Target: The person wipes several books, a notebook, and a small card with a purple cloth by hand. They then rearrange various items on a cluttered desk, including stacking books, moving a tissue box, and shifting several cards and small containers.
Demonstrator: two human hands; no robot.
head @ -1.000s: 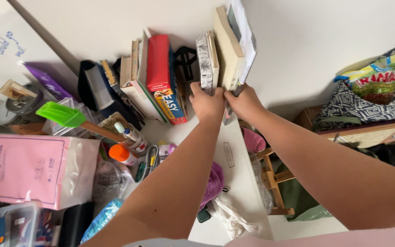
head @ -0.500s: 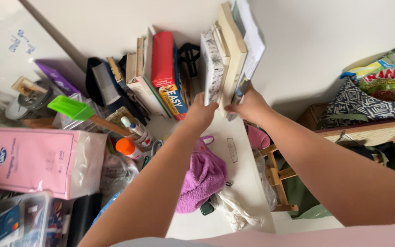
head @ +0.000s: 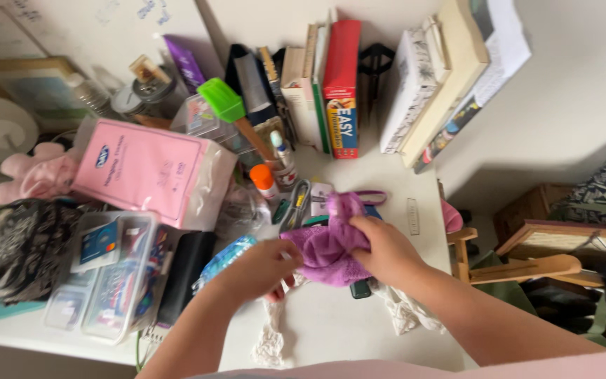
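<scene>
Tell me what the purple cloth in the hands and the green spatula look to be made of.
Purple cloth: soft, fuzzy fabric, probably microfibre or terry; it bunches and folds in both hands. Green spatula: smooth matte head, likely silicone, on a brown handle that looks like wood.

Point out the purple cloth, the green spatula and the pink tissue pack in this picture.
purple cloth (head: 327,242), head view, on its bunched middle between the two hands.
green spatula (head: 221,100), head view, on the green blade.
pink tissue pack (head: 142,168), head view, on its pink front face.

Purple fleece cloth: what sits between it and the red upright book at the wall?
In the head view, bare white desk and a purple-handled tool separate the purple fleece cloth, held by both hands, from the red upright book.
</scene>
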